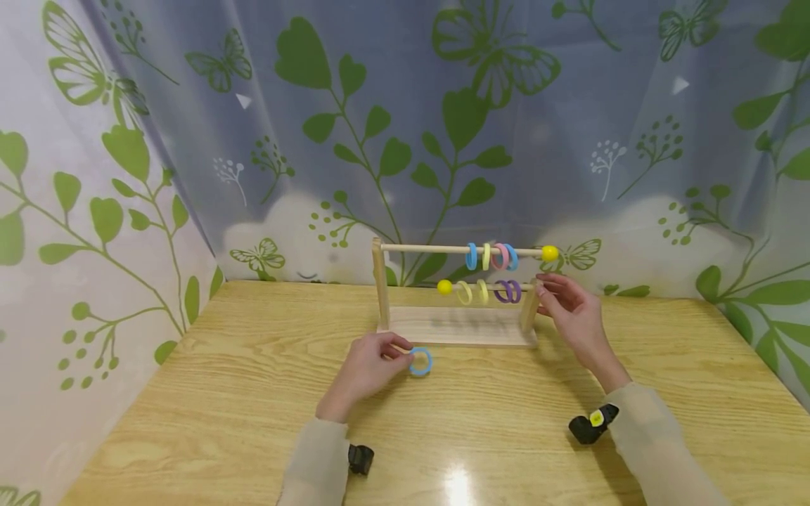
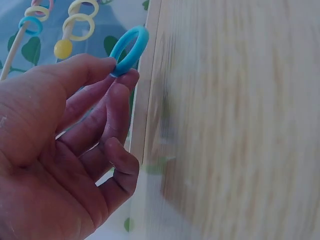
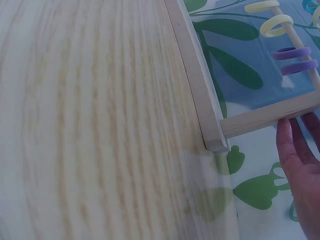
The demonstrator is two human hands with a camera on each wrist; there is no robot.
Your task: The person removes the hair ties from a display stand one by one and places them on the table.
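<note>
My left hand (image 1: 373,365) pinches a light blue ring (image 1: 420,361) by its edge between thumb and fingertips. In the left wrist view the ring (image 2: 131,49) stands up from the fingertips. The wooden ring rack (image 1: 462,327) is just beyond that hand. Fingertips of my right hand (image 1: 577,320) touch the outer side of the rack's shorter right post (image 1: 529,309), seen also in the right wrist view as a post (image 3: 270,116). Blue, yellow and pink rings hang on the upper rod (image 1: 430,249); yellow and purple ones hang on the lower rod.
A yellow ball (image 1: 549,253) caps the upper rod's right end, and another yellow ball (image 1: 445,287) caps the lower rod's left end. The rack stands near the far edge of the wooden table (image 1: 253,393). Behind it hangs a leaf-patterned curtain (image 1: 405,140).
</note>
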